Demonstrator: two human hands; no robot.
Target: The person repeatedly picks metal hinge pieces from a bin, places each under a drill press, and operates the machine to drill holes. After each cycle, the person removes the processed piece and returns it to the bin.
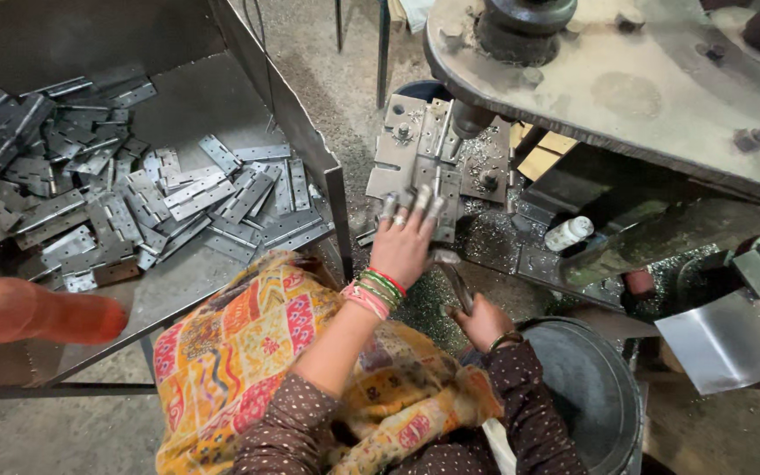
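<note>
My left hand (402, 242), with bangles on the wrist, lies flat with fingers spread on a grey metal hinge (433, 189) that rests on the jig plate (398, 145) under the press spindle (470, 119). Lower and to the right, my right hand (485, 321) is closed around a thin metal lever (455, 281) that slants up toward the jig. A colourful patterned cloth (239, 361) covers my lap.
A large steel tray (222, 97) at the left holds several loose hinges (134, 202). An orange rounded object (37, 312) juts in at the left edge. A thick press table (626, 88) overhangs the top right. A dark bucket (591, 387), a white bottle (569, 233) and a sheet-metal chute (723, 343) sit at the right.
</note>
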